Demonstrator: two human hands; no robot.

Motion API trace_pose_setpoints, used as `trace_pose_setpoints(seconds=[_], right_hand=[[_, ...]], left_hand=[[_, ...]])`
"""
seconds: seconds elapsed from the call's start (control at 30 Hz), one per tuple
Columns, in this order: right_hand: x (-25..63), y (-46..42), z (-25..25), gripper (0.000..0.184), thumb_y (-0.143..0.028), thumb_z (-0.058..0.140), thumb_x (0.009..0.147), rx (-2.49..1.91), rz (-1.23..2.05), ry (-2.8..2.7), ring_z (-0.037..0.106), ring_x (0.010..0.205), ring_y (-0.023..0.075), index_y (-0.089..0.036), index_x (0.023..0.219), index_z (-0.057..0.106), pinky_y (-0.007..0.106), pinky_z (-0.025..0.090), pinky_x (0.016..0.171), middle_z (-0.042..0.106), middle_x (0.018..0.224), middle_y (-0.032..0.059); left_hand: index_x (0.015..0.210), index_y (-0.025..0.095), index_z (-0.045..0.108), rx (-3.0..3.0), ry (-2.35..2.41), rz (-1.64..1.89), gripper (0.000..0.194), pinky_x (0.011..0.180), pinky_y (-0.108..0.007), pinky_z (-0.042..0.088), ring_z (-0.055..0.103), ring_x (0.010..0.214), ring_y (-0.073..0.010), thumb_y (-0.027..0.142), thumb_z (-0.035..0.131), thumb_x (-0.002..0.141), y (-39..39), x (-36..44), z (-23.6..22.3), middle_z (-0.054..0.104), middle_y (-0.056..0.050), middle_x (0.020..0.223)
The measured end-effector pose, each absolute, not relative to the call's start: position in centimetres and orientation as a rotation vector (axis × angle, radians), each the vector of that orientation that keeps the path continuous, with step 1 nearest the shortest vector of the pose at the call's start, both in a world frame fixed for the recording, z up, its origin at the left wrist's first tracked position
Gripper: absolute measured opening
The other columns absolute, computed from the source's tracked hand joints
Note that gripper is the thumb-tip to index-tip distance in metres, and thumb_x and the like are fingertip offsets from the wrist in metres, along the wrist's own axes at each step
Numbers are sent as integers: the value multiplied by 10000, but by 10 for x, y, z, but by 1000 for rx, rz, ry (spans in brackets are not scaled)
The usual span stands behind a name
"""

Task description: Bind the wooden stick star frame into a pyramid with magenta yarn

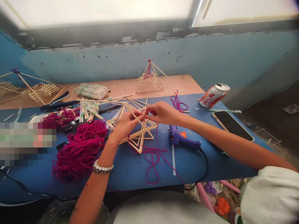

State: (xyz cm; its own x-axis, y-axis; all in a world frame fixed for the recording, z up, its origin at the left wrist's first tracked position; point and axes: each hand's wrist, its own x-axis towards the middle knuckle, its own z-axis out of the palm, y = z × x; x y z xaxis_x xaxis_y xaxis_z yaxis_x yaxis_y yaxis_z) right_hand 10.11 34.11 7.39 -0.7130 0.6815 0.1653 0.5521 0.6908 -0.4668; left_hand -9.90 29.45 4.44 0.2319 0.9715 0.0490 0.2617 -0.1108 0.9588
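Observation:
Over the blue tabletop, my left hand (pixel 126 124) reaches into a star-like frame of thin wooden sticks (pixel 137 134), its thumb and fingertips pinched near a joint. My right hand (pixel 161 112) comes in from the right, its closed fingertips meeting the left ones on magenta yarn (pixel 157 150). That strand hangs from the fingers and lies in loops on the table below the frame. Fingers partly cover the spot where yarn meets sticks. Left of my left wrist sits a big magenta yarn bundle (pixel 81 149).
A purple glue gun (pixel 187 142), a phone (pixel 233 125) and an open drink can (pixel 215 95) are on the right. At the back stand a stick pyramid (pixel 150 90) and a bagged stick pack (pixel 92 90). Pliers-like black handles (pixel 58 104) lie left.

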Motion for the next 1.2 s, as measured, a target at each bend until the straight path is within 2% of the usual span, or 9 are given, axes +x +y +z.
trace_pose_setpoints(seconds=[0.2,0.43,0.7,0.9,1.0,1.1,1.2], right_hand=[[103,337,69,187,-310,565,913,-881,618,-2571,344,526,61,-146,896,654,250,234,585,474,580,-57],[107,336,66,112,-218,562,846,-782,595,-2613,353,514,56,-159,856,657,237,239,570,481,575,-59],[103,336,64,193,-286,553,886,-786,474,-2680,309,510,69,-170,752,628,256,209,570,467,568,-46],[102,335,65,195,-288,566,875,-855,472,-2686,337,526,78,-177,905,724,253,237,592,513,602,-30],[102,333,68,203,-288,559,873,-866,493,-2674,315,523,78,-172,886,726,260,227,586,512,596,-27],[100,332,71,181,-221,542,844,-943,513,-2608,298,524,77,-158,836,711,271,212,580,492,568,-30],[98,333,74,236,-145,527,800,-1049,618,-2503,307,532,73,-152,898,742,275,219,585,489,558,-32]], left_hand=[[895,160,651,1550,1180,943,313,858,-327,512,686,889,-192,470,674,853,296,-99,44,730,-57,900],[901,159,638,1512,1195,955,318,863,-333,514,697,893,-192,467,688,837,298,-100,42,743,-67,922],[887,154,637,1494,1208,948,413,813,-344,522,695,887,-212,518,768,742,295,-99,44,732,-77,916],[902,163,628,1485,1207,934,429,814,-326,540,695,898,-203,495,816,705,292,-96,50,717,-57,888],[911,162,620,1498,1205,949,417,808,-324,536,695,884,-200,460,819,699,292,-96,51,712,-50,865],[916,161,614,1560,1243,989,339,732,-287,508,684,856,-184,390,784,734,293,-97,49,707,-47,854],[917,171,622,1688,1329,1016,264,596,-247,431,656,806,-164,359,740,774,294,-97,46,707,-48,890]])
